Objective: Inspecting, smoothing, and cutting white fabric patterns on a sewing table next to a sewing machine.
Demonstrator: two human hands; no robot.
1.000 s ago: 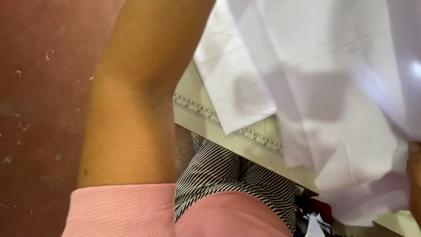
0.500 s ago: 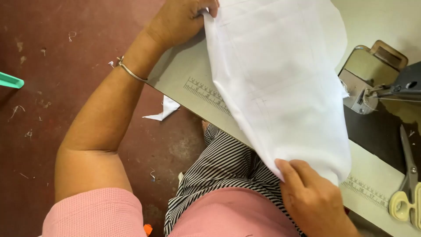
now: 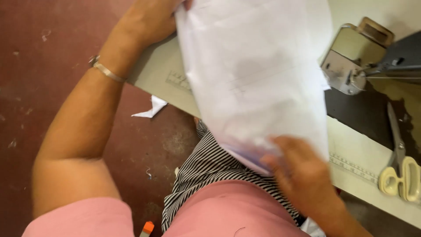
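The left hand [image 3: 151,17] is cut off by the top edge, its fingers hidden behind the white fabric [image 3: 258,74]. The right hand [image 3: 302,173] is motion-blurred, so its grip is unclear. The sewing machine [image 3: 351,66] runs off the right edge.

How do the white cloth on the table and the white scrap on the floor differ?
The white cloth is large and spread over the table edge; the white scrap is small by comparison. The cloth is held by the left hand at its far end and the right hand at its near end; the scrap lies untouched on the red floor. Both look like plain white fabric.
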